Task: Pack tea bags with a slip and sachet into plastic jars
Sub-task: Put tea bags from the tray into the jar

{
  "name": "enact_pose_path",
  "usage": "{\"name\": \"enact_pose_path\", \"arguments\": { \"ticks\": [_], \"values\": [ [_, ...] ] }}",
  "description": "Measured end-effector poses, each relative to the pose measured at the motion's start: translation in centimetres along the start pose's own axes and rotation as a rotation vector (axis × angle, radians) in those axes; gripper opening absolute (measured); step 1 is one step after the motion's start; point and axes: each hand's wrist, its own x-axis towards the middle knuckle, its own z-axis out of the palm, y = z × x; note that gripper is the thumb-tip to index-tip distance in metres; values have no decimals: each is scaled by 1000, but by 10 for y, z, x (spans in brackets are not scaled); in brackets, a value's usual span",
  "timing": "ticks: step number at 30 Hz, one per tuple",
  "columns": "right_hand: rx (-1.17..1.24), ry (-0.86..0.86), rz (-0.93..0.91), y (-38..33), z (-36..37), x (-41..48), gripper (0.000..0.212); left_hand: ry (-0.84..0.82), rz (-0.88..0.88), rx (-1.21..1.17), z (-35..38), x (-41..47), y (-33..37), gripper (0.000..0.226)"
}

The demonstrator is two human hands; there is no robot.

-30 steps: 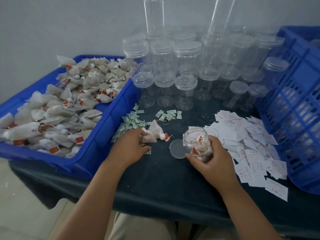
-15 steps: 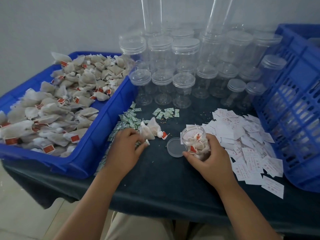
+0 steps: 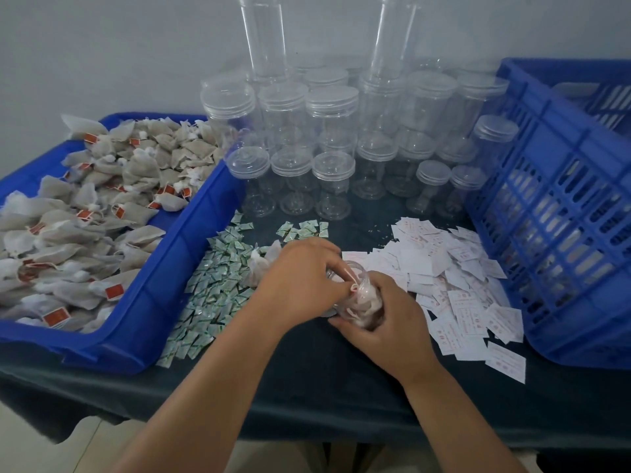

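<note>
Now left hand (image 3: pixel 300 278) moved from sachets (image 3: pixel 211 285) to mouth of jar (image 3: pixel 363 300) (pinch contents cannot be told); jar gripped by right hand (image 3: pixel 387 324); 1 sachet likely being added.

Table cloth (image 3: pixel 341 397): dark teal, draped right over the tabletop, its front edge hanging down towards the viewer.
Blue tray (image 3: pixel 177 268): shallow, solid sloped walls, sitting on the cloth at the far left.
Blue crate (image 3: pixel 546 131): tall, slatted sides, standing on the right end of the table.
Wall (image 3: pixel 102 46): plain pale grey, straight behind the table.
Floor (image 3: pixel 51 448): light tiles, showing at bottom left below the cloth.
</note>
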Motion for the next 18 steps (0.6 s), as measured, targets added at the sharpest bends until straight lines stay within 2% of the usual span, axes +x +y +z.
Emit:
{"name": "enact_pose_path", "arguments": {
  "ticks": [3,5,9,11,13,16,18],
  "values": [
    [34,58,-2,0,-1,1,59,90,-15,113,3,3,10,22],
    [98,60,24,1,-2,2,57,162,12,108,8,4,13,27],
    [157,141,170,8,-3,4,56,304,14,-165,13,13,7,26],
    [202,223,251,11,-5,8,52,364,-24,-20,18,23,-4,28],
    [233,292,307,12,-7,13,48,235,-83,180,28,36,-21,19],
    [240,334,343,14,-7,16,45,-49,-184,298,47,51,-37,46],
    [229,338,337,15,-6,15,45,-120,-228,305,55,58,-40,55]
  ]
}}
